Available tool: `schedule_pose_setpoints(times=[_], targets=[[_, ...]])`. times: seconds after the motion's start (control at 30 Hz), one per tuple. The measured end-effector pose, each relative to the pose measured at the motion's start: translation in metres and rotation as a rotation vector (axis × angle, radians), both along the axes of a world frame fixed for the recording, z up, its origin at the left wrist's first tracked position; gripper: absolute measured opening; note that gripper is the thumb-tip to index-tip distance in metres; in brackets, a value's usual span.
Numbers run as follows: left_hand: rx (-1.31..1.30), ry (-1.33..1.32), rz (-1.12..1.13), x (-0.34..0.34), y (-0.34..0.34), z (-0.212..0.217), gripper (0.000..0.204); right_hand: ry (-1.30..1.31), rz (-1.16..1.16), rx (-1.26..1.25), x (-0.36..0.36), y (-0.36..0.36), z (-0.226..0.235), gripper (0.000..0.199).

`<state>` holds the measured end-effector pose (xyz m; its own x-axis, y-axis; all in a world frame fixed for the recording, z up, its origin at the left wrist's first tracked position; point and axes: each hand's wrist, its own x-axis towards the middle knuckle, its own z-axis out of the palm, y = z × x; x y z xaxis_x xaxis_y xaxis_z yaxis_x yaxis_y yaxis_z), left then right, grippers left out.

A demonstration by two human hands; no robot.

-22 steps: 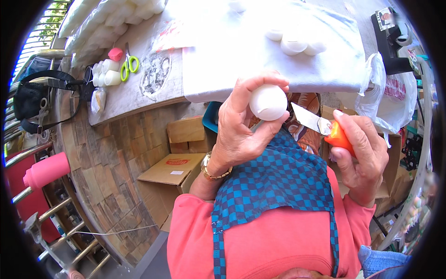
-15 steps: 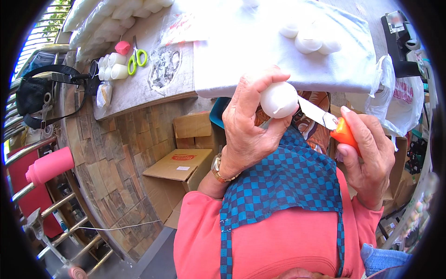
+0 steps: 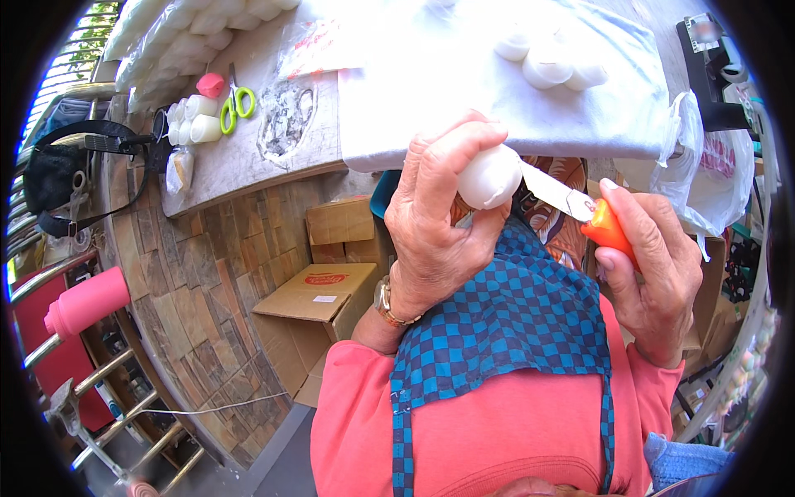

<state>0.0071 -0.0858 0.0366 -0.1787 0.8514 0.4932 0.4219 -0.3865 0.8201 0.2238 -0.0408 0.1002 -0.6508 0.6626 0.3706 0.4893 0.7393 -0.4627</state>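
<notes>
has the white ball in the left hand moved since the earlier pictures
Yes. The white ball in the left hand has risen toward the white cloth's hanging edge, which it now overlaps; earlier it sat below that edge.

A smooth white ball [image 3: 489,178] meets the orange-handled knife [image 3: 580,214]'s blade tip.

brown cardboard box [image 3: 319,302], red label | clear bags [image 3: 178,25], counter [image 3: 240,157]

Home craft workspace: stone counter [image 3: 240,157], scissors [image 3: 234,105], cardboard boxes [image 3: 319,294] (stacked below).
</notes>
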Motion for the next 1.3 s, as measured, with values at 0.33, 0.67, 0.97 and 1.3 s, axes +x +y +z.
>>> schedule_pose_setpoints(times=[0.33, 0.67, 0.97, 1.3], targets=[[0.046, 0.045, 0.042, 0.001, 0.002, 0.0, 0.06, -0.049, -0.023, -0.081, 0.0, -0.004, 0.002, 0.04], [-0.022, -0.005, 0.044, 0.001, -0.001, 0.0, 0.06, -0.06, -0.069, 0.187, -0.006, -0.004, -0.007, 0.044], [-0.083, -0.224, -0.052, -0.001, -0.003, 0.001, 0.059, -0.009, -0.074, 0.029, -0.002, -0.009, -0.006, 0.041], [-0.199, -0.679, -0.271, -0.001, -0.003, 0.004, 0.055, -0.048, -0.246, 0.27, 0.006, 0.017, -0.011, 0.036]])
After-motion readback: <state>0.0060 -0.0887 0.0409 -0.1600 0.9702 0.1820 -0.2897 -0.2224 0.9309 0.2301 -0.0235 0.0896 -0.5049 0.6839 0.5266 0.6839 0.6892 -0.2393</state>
